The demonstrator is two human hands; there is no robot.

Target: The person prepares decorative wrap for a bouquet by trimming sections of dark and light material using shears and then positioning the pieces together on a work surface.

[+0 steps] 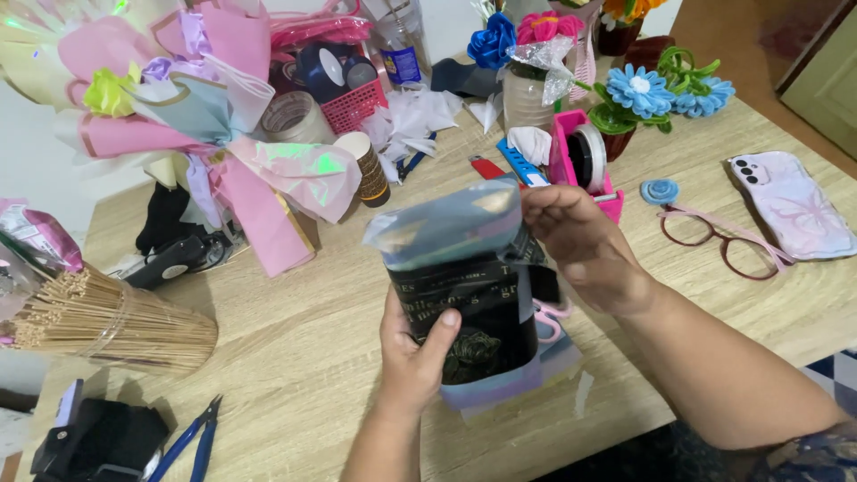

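- Left hand (412,353) gripping the black wrapped bundle (469,308) from below, thumb pressed across its front, above the wooden table (303,357).
- Right hand (571,236) pinching the iridescent wrapping sheet (446,228) at the bundle's top edge.
- Pink tape dispenser (580,161) standing just behind, holding a tape roll.
- Pink basket (353,103) sitting farther back, holding dark rolls.
- Bundle of thin sticks (107,321) lying far left.

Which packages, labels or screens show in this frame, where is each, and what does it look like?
Wrapped bundle: centre, in both hands; black printed paper, iridescent outer sheet.
Clear bottle: top centre; blue label.
Phone: right, face down; pale lilac case, no screen showing.
Foil packet: left edge; pink, shiny.
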